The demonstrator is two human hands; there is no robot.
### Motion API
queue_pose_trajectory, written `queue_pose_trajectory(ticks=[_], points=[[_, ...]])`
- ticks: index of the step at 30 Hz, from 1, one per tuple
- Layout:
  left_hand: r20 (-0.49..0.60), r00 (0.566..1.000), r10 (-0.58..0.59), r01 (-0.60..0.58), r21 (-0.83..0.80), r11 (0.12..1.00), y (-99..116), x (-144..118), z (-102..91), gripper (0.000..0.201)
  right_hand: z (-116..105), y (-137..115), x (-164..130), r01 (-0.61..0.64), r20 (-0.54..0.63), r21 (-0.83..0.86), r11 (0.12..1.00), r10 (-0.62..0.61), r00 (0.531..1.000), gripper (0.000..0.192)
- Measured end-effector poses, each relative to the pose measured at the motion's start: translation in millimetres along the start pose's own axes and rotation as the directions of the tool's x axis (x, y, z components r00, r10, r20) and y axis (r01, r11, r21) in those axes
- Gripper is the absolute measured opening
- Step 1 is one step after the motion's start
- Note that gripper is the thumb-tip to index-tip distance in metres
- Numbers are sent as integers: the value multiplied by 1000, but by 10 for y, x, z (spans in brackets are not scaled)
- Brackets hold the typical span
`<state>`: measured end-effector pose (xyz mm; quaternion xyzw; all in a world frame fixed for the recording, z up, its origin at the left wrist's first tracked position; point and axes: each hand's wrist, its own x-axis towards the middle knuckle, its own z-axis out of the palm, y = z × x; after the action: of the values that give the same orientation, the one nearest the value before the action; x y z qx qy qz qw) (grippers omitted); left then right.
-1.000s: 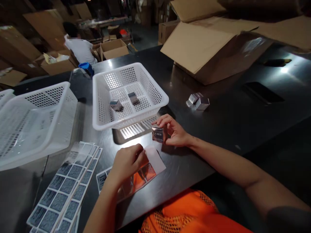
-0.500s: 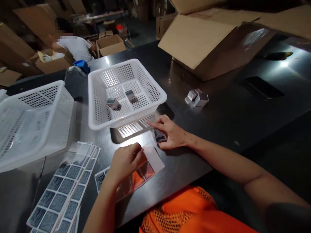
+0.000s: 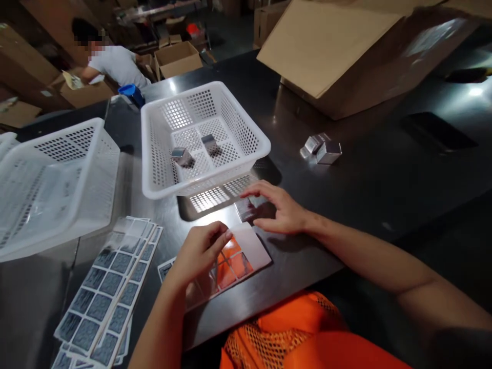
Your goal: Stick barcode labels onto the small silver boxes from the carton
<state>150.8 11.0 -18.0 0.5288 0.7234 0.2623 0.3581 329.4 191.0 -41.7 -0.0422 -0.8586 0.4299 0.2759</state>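
Pressing flat on the small box [image 3: 246, 209], now laid down just before the white basket [image 3: 246, 154], the right hand [image 3: 282, 210] spreads open, while the left hand [image 3: 200, 253] pinches the sticker sheet [image 3: 246, 256] nearer the body.

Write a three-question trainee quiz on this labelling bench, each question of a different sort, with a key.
1. True or false: the white basket nearest the hands holds two small silver boxes.
2. Multiple choice: the right hand rests on A) a small box lying on the table, B) the cardboard carton, C) the blue cup.
3. Fill in: the left hand is pinching at a sheet of ____.

Key: 1 true; 2 A; 3 labels. More label sheets lie fanned to the left, beside a second basket, and loose silver boxes sit to the right.
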Motion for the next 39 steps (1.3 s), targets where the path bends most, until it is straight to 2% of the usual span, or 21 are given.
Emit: queue_pose_trajectory(ticks=[5,9,11,14,17,20,24,27,29,31,33,34,35,37,38,39], points=[[-35,999,-25,22,-90,996,-3,4,-22,35,129,-115,-70,-73,67,127,989,65,996,39],[24,998,-52,55,-154,987,-10,-26,-116,35,108,-121,-73,-179,57,103,978,174,983,18],[66,996,-52,62,-161,985,-6,-45,-151,34,65,-159,-70,-137,15,43,990,136,991,18],[118,992,-42,57,-128,990,17,-62,-156,34,48,-226,-81,-13,-42,-16,1000,13,999,27],[155,988,-24,37,-79,996,47,-64,-128,33,77,-252,-107,23,26,50,999,-24,999,32],[152,988,-14,22,-50,999,67,-61,-112,32,83,-247,-122,-79,109,100,992,68,992,25],[85,996,12,-7,-67,998,84,-69,-116,35,52,-265,-117,-240,195,78,968,221,956,25],[63,998,11,-7,-62,998,102,-78,-106,37,77,-283,-115,-287,239,58,956,266,934,19],[46,999,-15,17,-45,999,116,-78,-88,36,121,-280,-119,-185,202,16,983,178,963,14],[25,998,-57,57,-17,998,123,-70,-67,32,153,-269,-124,58,165,-58,997,-48,985,13],[-10,993,-116,116,58,992,119,-54,-48,30,135,-259,-126,323,183,-42,945,-311,933,14],[-39,989,-143,147,122,981,114,-44,-41,29,102,-253,-124,392,176,12,920,-388,905,14],[-78,983,-168,180,194,964,109,-33,-36,29,55,-242,-118,403,135,67,913,-409,902,13],[-157,969,-194,234,310,922,99,-13,-30,28,-59,-189,-94,321,-14,118,940,-321,947,7],[-175,966,-191,241,339,909,98,-6,-26,28,-109,-139,-78,255,-79,108,961,-247,966,11],[-172,968,-183,234,348,908,99,-1,-21,29,-144,-70,-60,195,-111,84,977,-185,976,28]])
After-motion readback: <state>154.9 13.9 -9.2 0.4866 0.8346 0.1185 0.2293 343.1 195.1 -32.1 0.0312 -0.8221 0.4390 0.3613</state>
